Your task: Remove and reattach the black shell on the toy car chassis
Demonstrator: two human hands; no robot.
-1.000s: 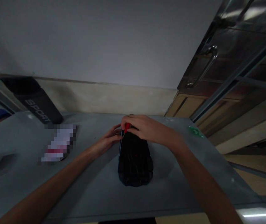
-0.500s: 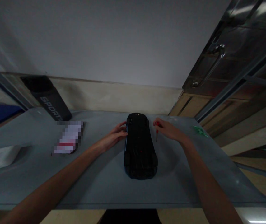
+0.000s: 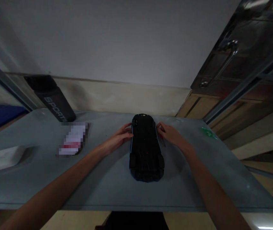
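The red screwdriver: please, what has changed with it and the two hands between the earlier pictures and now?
The right hand has carried the red screwdriver from the left edge of the upturned toy car across to its right side; nothing was visibly let go. The left hand stays at the car's left side, and the car remains upside down on the table.

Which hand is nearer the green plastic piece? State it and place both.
Right. The right hand is left of the green plastic piece, with a gap between; the left hand is farther left, beyond the upturned toy car.
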